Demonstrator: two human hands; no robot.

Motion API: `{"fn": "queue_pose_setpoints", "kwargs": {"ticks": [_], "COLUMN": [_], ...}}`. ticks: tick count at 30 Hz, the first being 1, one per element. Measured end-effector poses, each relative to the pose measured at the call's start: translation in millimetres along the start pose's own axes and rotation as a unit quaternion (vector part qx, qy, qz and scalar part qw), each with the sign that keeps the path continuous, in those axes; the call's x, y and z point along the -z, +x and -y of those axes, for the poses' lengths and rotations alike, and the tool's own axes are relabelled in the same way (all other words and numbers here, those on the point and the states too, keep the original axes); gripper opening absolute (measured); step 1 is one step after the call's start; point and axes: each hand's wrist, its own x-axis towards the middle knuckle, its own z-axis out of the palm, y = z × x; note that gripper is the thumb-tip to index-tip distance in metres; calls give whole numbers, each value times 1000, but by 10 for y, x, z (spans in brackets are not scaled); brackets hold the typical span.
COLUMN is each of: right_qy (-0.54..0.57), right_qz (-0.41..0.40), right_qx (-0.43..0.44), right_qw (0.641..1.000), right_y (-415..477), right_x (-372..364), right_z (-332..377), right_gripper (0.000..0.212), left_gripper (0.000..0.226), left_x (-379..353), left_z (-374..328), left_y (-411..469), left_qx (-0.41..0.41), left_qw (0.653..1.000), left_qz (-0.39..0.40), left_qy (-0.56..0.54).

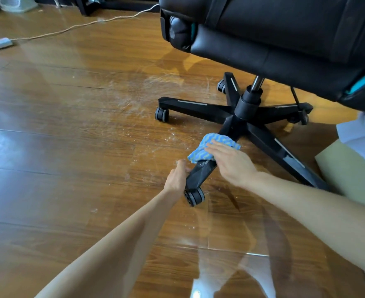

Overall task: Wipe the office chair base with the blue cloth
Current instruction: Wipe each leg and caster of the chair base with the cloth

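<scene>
Wiping the near leg of the office chair base with the blue cloth.
Pressing the cloth flat onto that leg with straight fingers of the right hand; gripping the leg's end, just above its caster, with the curled left hand. Probably mid-task, calling next for sliding the cloth along, then shifting to the remaining legs. Counted: one cloth, five legs, four casters showing, the fifth hidden.

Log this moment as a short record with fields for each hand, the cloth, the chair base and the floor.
left hand: grips the end of the near leg, just above its caster
right hand: flat, presses the blue cloth onto that leg
blue cloth: draped over the leg's middle
chair base: black, five-legged, on the floor
floor: glossy wood, whitish scuffs beside the base
</scene>
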Motion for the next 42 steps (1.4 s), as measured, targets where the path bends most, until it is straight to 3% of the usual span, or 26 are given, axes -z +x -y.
{"fn": "queue_pose_setpoints", "kwargs": {"ticks": [2, 5, 8, 11, 13, 16, 20, 22, 26, 30, 32, 35, 37, 40, 42], "right_qy": [7, 16, -1, -19, -26, -18, -8, -31, -25, -4, 12, 25, 42, 24, 10], "right_qz": [4, -19, -29, -36, -43, -38, 2, -3, -28, -60, -81, -89, -90, -51, -44], "right_qx": [-13, -130, -188, -123, -70, 17, 112, 95, -86, -117, -87, -2, 56, 140, 124], "right_qw": [1000, 991, 982, 992, 996, 999, 994, 995, 996, 991, 993, 996, 993, 989, 991], "right_y": [130, 451, 596, 407, 165, -168, -264, -127, 338, 293, 29, -334, -458, -439, -272], "right_x": [134, 338, 319, 150, 12, -195, -230, -123, 203, 54, -135, -417, -524, -470, -353], "right_z": [-230, -523, -533, -306, -94, 215, 228, 44, -386, -189, 101, 539, 685, 524, 281], "right_gripper": [54, 64, 60, 53, 60, 72, 67, 64, 56, 55, 56, 59, 56, 53, 54], "left_gripper": [61, 50, 52, 56, 57, 45, 41, 36, 28, 35, 21, 37, 35, 24, 25], "left_x": [3, 15, 48, 75, 68, 36, -48, -90, -46, 119, 171, 170, 119, -18, -88], "left_z": [1, 43, 100, 131, 124, 79, -4, -28, 16, 72, 50, -23, -82, -117, -100], "left_y": [-28, -43, -34, -20, -12, 2, 38, 39, 82, 139, 128, 112, 123, 144, 143], "left_qx": [4, -5, -6, -20, -33, -58, -89, -104, -130, -108, -114, -142, -157, -166, -173], "left_qw": [1000, 1000, 1000, 1000, 999, 994, 986, 982, 967, 974, 970, 949, 942, 958, 968], "left_qz": [3, 15, 5, -14, -35, -95, -138, -148, -192, -196, -212, -277, -295, -227, -170], "left_qy": [-1, -12, -11, -11, -11, -7, 26, 45, 107, 45, 40, 51, 40, 62, 70]}}
